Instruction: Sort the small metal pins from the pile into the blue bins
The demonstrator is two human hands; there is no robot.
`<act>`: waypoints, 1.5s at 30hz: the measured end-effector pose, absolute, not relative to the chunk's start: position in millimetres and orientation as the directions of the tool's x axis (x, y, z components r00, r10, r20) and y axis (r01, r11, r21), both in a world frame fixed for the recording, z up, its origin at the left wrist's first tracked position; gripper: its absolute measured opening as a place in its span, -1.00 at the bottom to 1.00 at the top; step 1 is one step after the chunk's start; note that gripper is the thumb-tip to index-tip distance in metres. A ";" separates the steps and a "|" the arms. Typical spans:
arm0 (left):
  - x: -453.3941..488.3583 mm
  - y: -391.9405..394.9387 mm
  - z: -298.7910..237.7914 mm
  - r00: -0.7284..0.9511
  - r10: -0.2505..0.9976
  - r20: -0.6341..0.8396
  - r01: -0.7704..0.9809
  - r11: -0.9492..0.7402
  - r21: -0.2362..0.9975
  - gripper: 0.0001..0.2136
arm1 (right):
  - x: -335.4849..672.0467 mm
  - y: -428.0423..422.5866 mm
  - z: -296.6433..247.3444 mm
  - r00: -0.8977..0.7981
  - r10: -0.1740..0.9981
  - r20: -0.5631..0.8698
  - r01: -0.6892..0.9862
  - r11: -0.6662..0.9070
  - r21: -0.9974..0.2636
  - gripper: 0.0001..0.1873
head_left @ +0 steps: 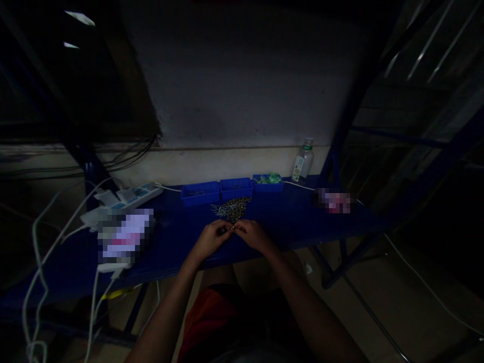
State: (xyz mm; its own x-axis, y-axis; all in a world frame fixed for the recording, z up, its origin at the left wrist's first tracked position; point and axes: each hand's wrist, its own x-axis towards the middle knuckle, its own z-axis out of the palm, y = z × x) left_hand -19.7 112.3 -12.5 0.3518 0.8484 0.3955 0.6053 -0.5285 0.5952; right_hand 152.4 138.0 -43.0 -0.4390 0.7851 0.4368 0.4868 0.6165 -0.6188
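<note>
My left hand (212, 238) and my right hand (254, 235) meet at the front of a blue table (295, 217). Both are closed in a pinch, fingertips touching around a small shiny part (232, 228) held between them. Just beyond the fingers lies a heap of small metal parts (234, 206). The light is dim, so the part's shape is unclear.
Three blue trays stand in a row at the back: left (200, 193), middle (236, 188), right (267, 182) with green bits. A plastic bottle (303, 161) stands at the back right. A white power strip (138, 194) and cables lie left. Blue shelf posts (340, 136) frame the table.
</note>
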 end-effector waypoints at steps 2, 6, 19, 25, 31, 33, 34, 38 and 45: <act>-19.4 111.5 -11.4 0.327 0.848 0.417 0.604 -0.527 0.598 -0.83 | 152.7 136.5 -40.5 -0.427 0.794 0.432 0.474 0.604 -0.641 -0.89; -20.0 111.7 -12.3 0.273 0.872 0.407 0.615 -0.483 0.623 -0.85 | 154.2 131.4 -33.2 -0.390 0.812 0.434 0.464 0.580 -0.670 -0.83; -23.6 117.0 -19.2 0.328 0.886 0.327 0.623 -0.463 0.630 -0.74 | 155.0 130.9 -35.1 -0.406 0.815 0.413 0.464 0.573 -0.675 -0.82; -22.4 115.3 -16.3 0.320 0.884 0.341 0.605 -0.468 0.645 -0.75 | 155.4 131.2 -35.0 -0.371 0.821 0.434 0.426 0.566 -0.706 -0.81; -20.6 109.9 -9.3 0.363 0.868 0.338 0.601 -0.496 0.627 -0.74 | 154.6 129.8 -31.3 -0.391 0.820 0.418 0.484 0.570 -0.664 -0.80; -20.4 109.5 -9.1 0.377 0.866 0.327 0.599 -0.498 0.627 -0.75 | 154.5 130.1 -31.7 -0.397 0.823 0.406 0.509 0.566 -0.649 -0.81; -20.3 109.6 -9.2 0.381 0.867 0.322 0.599 -0.497 0.628 -0.74 | 154.4 130.3 -32.3 -0.396 0.826 0.402 0.513 0.562 -0.649 -0.82; -20.0 110.3 -9.9 0.396 0.867 0.304 0.601 -0.495 0.628 -0.73 | 154.4 131.4 -35.5 -0.392 0.828 0.401 0.496 0.558 -0.666 -0.86; -19.6 111.2 -9.7 0.414 0.860 0.299 0.615 -0.506 0.605 -0.75 | 153.8 131.1 -35.6 -0.398 0.825 0.401 0.480 0.560 -0.676 -0.91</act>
State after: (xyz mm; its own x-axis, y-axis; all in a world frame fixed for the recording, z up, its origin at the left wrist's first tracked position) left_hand -19.6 111.2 -9.7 0.4143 0.8598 0.2986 0.6150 -0.5063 0.6045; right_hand 153.8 131.1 -35.6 -0.3975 0.8253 0.4011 0.4797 0.5595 -0.6759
